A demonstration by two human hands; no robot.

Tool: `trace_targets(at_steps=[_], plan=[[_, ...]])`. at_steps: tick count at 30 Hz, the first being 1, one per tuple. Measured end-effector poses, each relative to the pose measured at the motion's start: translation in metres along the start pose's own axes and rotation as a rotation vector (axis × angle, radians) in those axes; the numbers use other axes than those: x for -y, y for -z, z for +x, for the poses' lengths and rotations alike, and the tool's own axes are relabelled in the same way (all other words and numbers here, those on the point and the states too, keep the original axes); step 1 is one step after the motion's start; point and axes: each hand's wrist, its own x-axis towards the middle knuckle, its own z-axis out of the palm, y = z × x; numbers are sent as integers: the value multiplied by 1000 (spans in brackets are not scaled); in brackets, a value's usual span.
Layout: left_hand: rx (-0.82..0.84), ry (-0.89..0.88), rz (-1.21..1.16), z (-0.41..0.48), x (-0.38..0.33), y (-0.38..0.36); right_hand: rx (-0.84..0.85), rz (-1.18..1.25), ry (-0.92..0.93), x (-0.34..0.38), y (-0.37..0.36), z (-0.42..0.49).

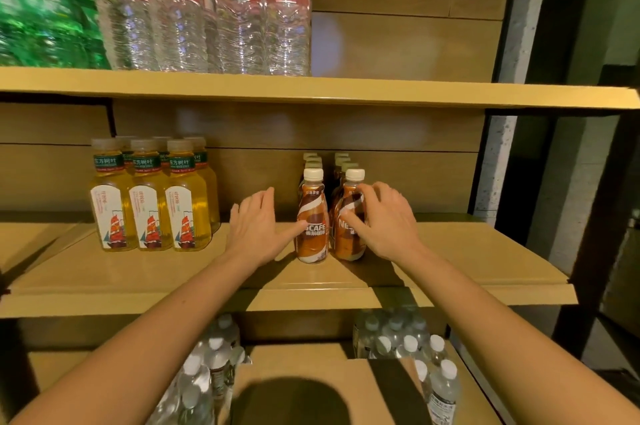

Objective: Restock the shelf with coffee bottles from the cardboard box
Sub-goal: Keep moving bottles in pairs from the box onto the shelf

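Two rows of brown coffee bottles with white caps stand on the middle shelf [485, 251], running back toward the wall. My right hand [388, 220] wraps the front right coffee bottle [348, 241], thumb across its label and fingers over its shoulder. My left hand [256, 227] is flat with its fingers spread just left of the front left coffee bottle [311, 216], and its thumb touches the label. Both front bottles stand upright on the shelf. The cardboard box [311, 386] lies at the bottom of the view below my arms, with its contents hidden.
Yellow tea bottles [152, 203] stand on the same shelf to the left. Tall clear water bottles [239, 9] and green bottles [34, 9] fill the upper shelf. Packs of small water bottles [398, 338] sit on the lower shelf beside the box. Bare shelf extends right of the coffee rows.
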Motion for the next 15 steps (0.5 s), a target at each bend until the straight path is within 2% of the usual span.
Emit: trace_targets(at_steps=[4,9,12,15], plan=[[57,-36,80,-39,8,13,65,-61,45,15,8,-34],[112,-101,55,-106,4,5,126,-22,76,18,-1,-91],[138,-133,21,-144,3,-15,199,-10,36,12,-15,-128],[238,-126,-35,-173,4,-41,282,2,-9,1,-35,-164]])
